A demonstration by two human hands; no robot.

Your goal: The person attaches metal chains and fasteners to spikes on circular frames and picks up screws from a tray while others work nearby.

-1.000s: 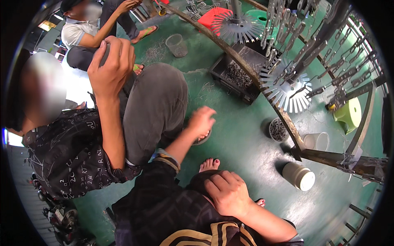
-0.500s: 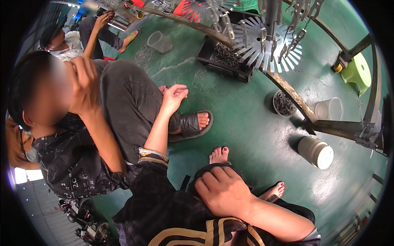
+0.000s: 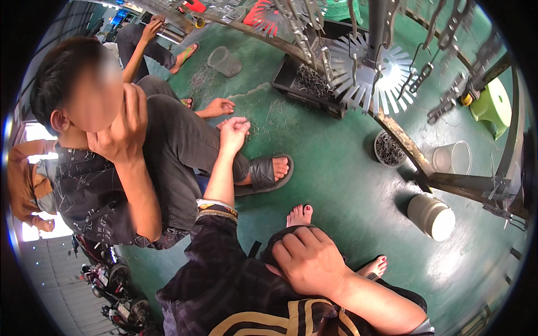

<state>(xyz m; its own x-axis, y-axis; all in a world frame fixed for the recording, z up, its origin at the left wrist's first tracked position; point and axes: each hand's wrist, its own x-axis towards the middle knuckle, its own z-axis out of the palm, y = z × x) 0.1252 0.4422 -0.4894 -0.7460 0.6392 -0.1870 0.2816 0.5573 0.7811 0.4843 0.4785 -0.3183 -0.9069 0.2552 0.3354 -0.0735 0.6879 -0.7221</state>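
Observation:
My left hand [image 3: 233, 135] reaches out over the green floor beside a co-worker's sandalled foot. Its fingers are loosely bent with the thumb a little apart, and I see nothing in them. Thin wire pieces [image 3: 274, 112] lie scattered on the floor just past its fingertips. My right hand [image 3: 308, 260] rests on my dark-clothed knee, knuckles up and fingers folded under; nothing shows in it. Immediately beyond my left hand is another person's hand [image 3: 218, 107], whose owner is mostly hidden behind the near co-worker.
The near co-worker [image 3: 101, 185] sits close at my left, one hand at the face. A metal rack beam [image 3: 400, 129] carries slotted discs [image 3: 372, 73] and hanging metal strips. Under it are a black crate [image 3: 311, 84] and a tub of small dark parts [image 3: 389, 148]. A cream canister [image 3: 431, 215] stands right.
The fingers of my left hand have curled more. The near co-worker's head has risen and shifted right. Another person's hand has come into view beyond mine. My right hand stays on my knee.

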